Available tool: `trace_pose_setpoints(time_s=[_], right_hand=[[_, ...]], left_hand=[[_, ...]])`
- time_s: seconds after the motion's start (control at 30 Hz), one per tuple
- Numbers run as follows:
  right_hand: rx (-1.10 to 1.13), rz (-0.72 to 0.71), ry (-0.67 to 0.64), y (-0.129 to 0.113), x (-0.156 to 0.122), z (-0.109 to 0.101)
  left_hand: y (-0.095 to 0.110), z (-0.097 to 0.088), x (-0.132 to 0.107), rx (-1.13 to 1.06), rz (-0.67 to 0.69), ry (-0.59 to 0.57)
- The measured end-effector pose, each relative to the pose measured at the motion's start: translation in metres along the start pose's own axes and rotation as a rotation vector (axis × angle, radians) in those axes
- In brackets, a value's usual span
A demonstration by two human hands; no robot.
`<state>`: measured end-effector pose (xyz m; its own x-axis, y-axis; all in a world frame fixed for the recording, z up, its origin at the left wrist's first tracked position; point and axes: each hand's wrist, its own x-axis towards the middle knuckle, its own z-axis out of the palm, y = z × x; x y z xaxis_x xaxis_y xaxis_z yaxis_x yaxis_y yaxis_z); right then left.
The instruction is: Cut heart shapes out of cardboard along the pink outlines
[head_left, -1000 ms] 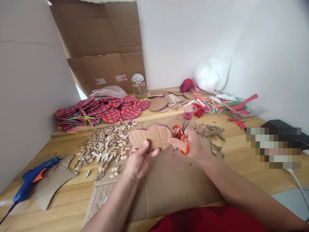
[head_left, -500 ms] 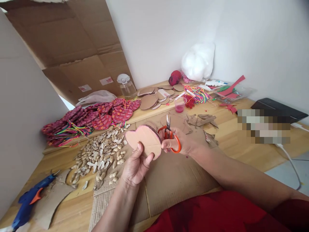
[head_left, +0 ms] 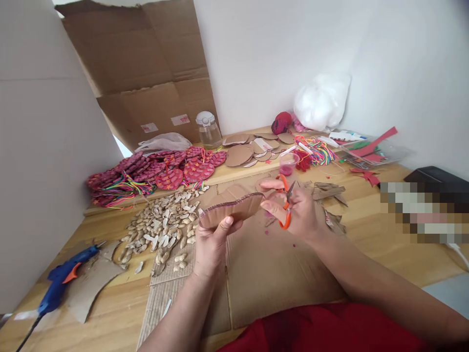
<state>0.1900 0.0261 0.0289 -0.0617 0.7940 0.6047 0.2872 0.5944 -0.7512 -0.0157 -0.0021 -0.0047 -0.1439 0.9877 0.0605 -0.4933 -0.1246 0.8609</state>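
Observation:
My left hand (head_left: 216,244) is closed on a cut-out cardboard shape (head_left: 234,208), thumb on the near face. The piece is tilted so its corrugated edge faces up. Orange-handled scissors (head_left: 285,222) are in my right hand (head_left: 296,210), with the fingers through the handle loops and the blades pointing up and away from the cardboard. My right fingertips are close to the piece's right end; whether they touch it I cannot tell. Below both hands lies a large cardboard sheet (head_left: 278,278) on the wooden table.
Peanut shells (head_left: 164,222) are heaped left of my hands. A blue glue gun (head_left: 60,283) lies at the far left. Behind are decorated red pieces (head_left: 168,171), cardboard cut-outs (head_left: 240,155), a small cup (head_left: 288,164) and torn cardboard scraps (head_left: 330,190). A black box (head_left: 439,186) stands at right.
The cardboard shape has turned from showing its flat face to showing its edge. The scissors have swung round in my right hand, their blades now tipped to the right. The view has shifted left.

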Motion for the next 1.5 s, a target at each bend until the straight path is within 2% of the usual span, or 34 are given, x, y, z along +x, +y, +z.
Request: trace_pose_setpoints(time_s=[0.07, 0.17, 0.3, 0.4, 0.47, 0.7, 0.83, 1.07, 1.13, 1.27, 1.37, 1.5], right_hand=[[-0.095, -0.153, 0.030, -0.011, -0.001, -0.001], [-0.075, -0.251, -0.064, -0.023, -0.002, 0.000], [-0.024, -0.134, -0.179, -0.032, -0.002, 0.001], [-0.015, -0.038, -0.210, -0.035, -0.001, 0.000], [0.009, -0.017, -0.214, -0.036, -0.001, 0.000], [0.022, -0.008, -0.198, -0.035, -0.003, 0.001], [0.092, 0.109, -0.203, -0.030, -0.001, 0.003], [0.147, 0.442, -0.290, -0.007, 0.003, 0.007], [0.164, 0.512, -0.289, 0.000, 0.003, 0.010], [0.328, 0.610, -0.264, 0.017, 0.002, 0.015], [0.417, 0.705, -0.177, 0.027, 0.002, 0.018], [0.414, 0.718, -0.127, 0.030, 0.001, 0.023]], left_hand=[[-0.003, -0.002, -0.001, 0.128, 0.071, -0.050], [-0.002, -0.003, -0.003, 0.276, 0.164, -0.096], [0.006, 0.003, -0.007, 0.413, 0.179, -0.131], [0.010, 0.008, -0.010, 0.368, 0.125, -0.103], [0.009, 0.009, -0.010, 0.331, 0.097, -0.088], [0.002, 0.003, -0.007, 0.314, 0.060, -0.160], [0.000, 0.003, -0.004, 0.185, -0.052, -0.112], [-0.002, 0.006, 0.001, -0.062, -0.205, 0.085], [-0.001, 0.006, 0.001, -0.081, -0.284, 0.084], [0.000, 0.005, 0.000, -0.010, -0.427, 0.009], [0.000, 0.004, -0.001, 0.097, -0.399, -0.011], [-0.004, 0.004, 0.002, 0.154, -0.344, 0.004]])
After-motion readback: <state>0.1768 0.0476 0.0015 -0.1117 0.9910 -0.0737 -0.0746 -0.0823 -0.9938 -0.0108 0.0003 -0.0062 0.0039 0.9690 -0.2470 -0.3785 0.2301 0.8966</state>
